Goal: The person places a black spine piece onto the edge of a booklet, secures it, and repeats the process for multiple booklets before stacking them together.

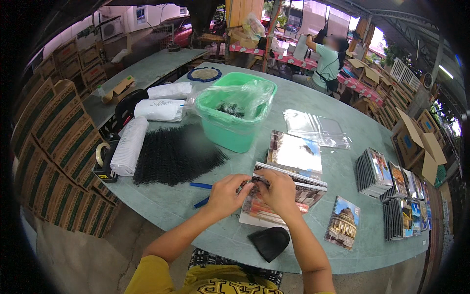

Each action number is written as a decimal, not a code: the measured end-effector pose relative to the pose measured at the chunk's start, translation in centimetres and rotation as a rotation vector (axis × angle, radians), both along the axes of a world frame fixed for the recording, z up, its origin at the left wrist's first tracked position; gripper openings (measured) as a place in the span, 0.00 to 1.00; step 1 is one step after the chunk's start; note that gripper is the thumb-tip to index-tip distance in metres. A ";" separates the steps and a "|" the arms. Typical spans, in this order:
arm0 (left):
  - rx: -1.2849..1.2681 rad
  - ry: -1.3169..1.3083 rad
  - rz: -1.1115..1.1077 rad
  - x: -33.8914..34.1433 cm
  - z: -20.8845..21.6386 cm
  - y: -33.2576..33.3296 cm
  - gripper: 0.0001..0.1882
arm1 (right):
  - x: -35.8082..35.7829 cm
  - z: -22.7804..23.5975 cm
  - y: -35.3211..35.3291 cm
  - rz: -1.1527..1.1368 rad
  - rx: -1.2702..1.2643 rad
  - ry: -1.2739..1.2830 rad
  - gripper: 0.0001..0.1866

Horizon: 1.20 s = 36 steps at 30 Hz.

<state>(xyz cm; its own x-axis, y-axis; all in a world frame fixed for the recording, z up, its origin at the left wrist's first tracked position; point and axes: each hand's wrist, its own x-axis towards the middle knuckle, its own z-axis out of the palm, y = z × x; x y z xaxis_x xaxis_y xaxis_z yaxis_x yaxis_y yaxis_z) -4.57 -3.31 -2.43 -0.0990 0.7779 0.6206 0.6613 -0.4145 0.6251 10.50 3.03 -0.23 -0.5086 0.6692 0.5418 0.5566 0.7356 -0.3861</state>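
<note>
My left hand [229,194] and my right hand [279,192] meet over the top edge of a photo-covered notebook [271,208] near the table's front edge. The left fingers pinch a dark spiral coil at the notebook's bound edge, partly hidden by the fingers. My right hand's fingers are closed on the same edge of the notebook. Just beyond lie more notebooks [295,156] with glossy covers. Left of my left hand are blue-handled pliers [201,202], partly covered by that hand. A black flat pouch [269,243] lies below my right wrist.
A heap of black spiral coils [171,156] lies left, beside white wrapped rolls [129,147]. A green bin [227,130] with a clear liner stands ahead. Clear plastic sleeves [318,128], a single notebook [343,223] and notebook stacks [374,171] are right. A person [325,63] works behind.
</note>
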 end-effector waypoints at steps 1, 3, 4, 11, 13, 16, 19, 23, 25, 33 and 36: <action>-0.002 0.002 0.013 0.1 -0.1 0.0 0.09 | 0.1 0.0 -0.1 0.002 -0.003 0.002 0.12; -0.006 0.007 0.042 0.4 -0.4 -0.3 0.09 | 0.1 0.3 -0.3 -0.001 -0.024 -0.004 0.13; -0.046 -0.019 0.022 0.3 -0.4 -0.3 0.09 | 0.1 0.4 -0.5 -0.007 -0.044 -0.012 0.12; -0.615 -0.509 -0.078 -0.3 0.4 -0.2 0.10 | 0.1 0.5 -1.2 -0.013 -0.063 -0.004 0.11; -0.295 -0.359 -0.027 -0.3 -0.5 0.4 0.10 | 0.0 0.4 -1.4 -0.007 -0.001 0.014 0.11; 0.041 -0.195 -0.046 -0.2 -1.2 1.0 0.10 | 0.1 0.2 -1.5 0.001 0.054 0.024 0.10; -0.589 -0.715 -0.323 -1.5 0.1 0.5 0.10 | 0.3 0.3 -1.6 0.029 0.080 0.021 0.10; -0.153 -0.324 -0.199 -1.5 -0.2 1.0 0.13 | -0.2 -0.2 -1.7 0.069 0.127 0.077 0.09; -0.113 -0.051 -0.100 -1.7 -0.2 1.2 0.15 | -0.2 -0.1 -1.5 0.011 0.103 0.001 0.09; -0.300 0.001 -0.225 -3.5 3.7 1.3 0.16 | -0.5 -0.3 -0.4 -0.037 0.031 -0.051 0.11; -0.562 0.161 -0.168 -5.9 2.9 2.0 0.13 | -0.3 0.2 -0.5 -0.022 0.004 0.011 0.11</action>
